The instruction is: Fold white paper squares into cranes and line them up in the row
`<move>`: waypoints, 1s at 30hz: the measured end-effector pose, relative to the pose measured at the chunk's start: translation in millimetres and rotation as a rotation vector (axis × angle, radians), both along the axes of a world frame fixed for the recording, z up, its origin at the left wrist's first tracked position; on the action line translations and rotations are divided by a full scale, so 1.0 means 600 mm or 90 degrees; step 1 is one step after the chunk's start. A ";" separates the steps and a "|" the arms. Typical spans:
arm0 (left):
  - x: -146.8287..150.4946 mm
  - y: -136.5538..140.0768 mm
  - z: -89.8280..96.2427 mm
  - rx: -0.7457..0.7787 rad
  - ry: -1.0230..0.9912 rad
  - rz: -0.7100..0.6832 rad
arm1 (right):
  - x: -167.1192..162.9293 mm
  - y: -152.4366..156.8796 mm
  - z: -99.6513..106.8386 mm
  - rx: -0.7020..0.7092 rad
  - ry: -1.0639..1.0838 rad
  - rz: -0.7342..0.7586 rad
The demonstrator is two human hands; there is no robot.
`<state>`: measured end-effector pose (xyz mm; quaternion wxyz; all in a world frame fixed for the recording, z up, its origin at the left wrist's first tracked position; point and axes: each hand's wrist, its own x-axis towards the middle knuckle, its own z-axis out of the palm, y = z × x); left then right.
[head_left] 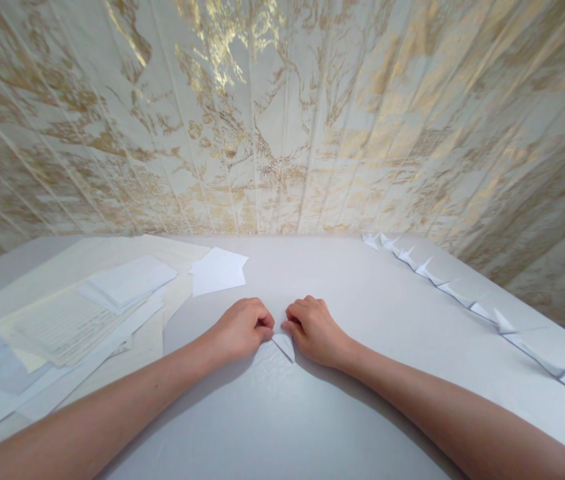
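Lying on the table (pixel 242 433) between the left hand (pixel 249 329) and right hand (pixel 318 332), the folded paper (pixel 285 347) could crease crookedly if pressed unevenly; hands are apart, fingers curled at its edges, grip unclear. Farther, a draught could shift the white sheets (pixel 219 272).

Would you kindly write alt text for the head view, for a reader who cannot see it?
A left hand and right hand handle a small folded white paper on a pale table. Papers lie to the left, folded paper pieces line the right, with a gold-patterned backdrop behind.
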<state>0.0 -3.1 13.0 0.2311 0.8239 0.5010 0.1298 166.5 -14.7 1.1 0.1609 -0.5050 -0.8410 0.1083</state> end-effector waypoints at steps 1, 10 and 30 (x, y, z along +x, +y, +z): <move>-0.001 0.000 -0.001 0.002 0.004 -0.007 | 0.000 0.000 0.001 0.000 -0.002 0.000; 0.000 0.003 0.007 -0.002 0.038 -0.036 | -0.001 0.000 -0.001 0.008 -0.023 0.001; 0.011 -0.005 -0.012 0.088 0.082 0.044 | -0.003 -0.001 0.000 0.004 -0.022 -0.004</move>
